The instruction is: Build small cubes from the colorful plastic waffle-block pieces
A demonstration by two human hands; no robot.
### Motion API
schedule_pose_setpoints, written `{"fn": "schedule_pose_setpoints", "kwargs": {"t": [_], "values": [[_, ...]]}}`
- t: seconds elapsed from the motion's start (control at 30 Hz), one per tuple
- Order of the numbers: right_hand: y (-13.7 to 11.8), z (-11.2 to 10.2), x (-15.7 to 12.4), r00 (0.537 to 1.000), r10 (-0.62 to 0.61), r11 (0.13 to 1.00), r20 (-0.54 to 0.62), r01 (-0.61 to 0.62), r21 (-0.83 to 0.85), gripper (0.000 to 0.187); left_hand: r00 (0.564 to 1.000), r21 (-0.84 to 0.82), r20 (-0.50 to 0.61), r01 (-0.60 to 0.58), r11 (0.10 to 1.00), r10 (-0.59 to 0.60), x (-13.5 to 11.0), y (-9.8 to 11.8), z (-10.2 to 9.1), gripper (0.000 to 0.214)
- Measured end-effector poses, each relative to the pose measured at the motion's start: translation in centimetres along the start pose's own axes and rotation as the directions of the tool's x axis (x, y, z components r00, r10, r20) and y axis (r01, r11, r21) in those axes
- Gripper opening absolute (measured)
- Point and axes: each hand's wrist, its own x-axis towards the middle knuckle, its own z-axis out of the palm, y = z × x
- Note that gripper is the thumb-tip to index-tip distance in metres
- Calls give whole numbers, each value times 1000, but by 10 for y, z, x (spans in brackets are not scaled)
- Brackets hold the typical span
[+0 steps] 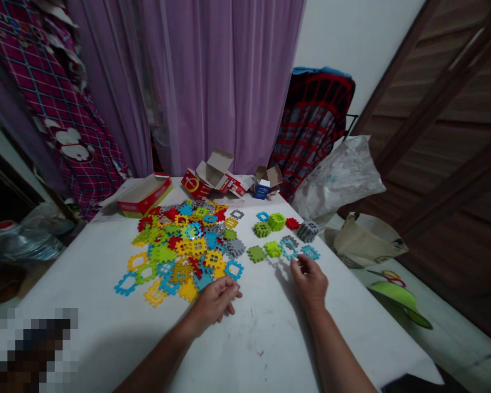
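Note:
My right hand is closed, its thumb and fingertips pinching a light-blue frame-shaped building tile with notched edges. A grey tile lies just behind it, and another blue tile is to its right. My left hand hovers at the front of the tile pile, loosely curled with fingers apart and nothing visible in it. Nearest to it is a blue frame tile. The heaped pile mixes yellow, blue, green, red and grey tiles. Sorted green tiles and a grey stack stand at the right.
Along the back of the white table stand a red open box, torn red cartons and a small blue box. Right of the table are a clear plastic bag, a beige bag and scissors.

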Motion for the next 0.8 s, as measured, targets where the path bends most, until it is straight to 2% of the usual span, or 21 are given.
{"fn": "schedule_pose_setpoints", "kwargs": {"t": [0.07,0.13,0.27,0.4,0.8], "values": [[29,-17,22,996,63,993,-57,-68,-101,56,999,29,46,-4,1000,3,1,-4,4,51],[54,-30,39,992,102,977,-67,-113,-179,61,999,44,55,1,999,-4,2,-6,6,50],[81,-39,57,982,190,947,20,-178,-268,57,1000,34,23,19,999,-20,5,-10,5,50],[88,-37,61,973,205,929,104,-161,-333,48,999,25,27,23,999,-23,6,-12,3,52],[81,-36,60,965,221,887,140,-139,-441,38,998,38,49,31,999,-32,7,-15,-1,53]]}}
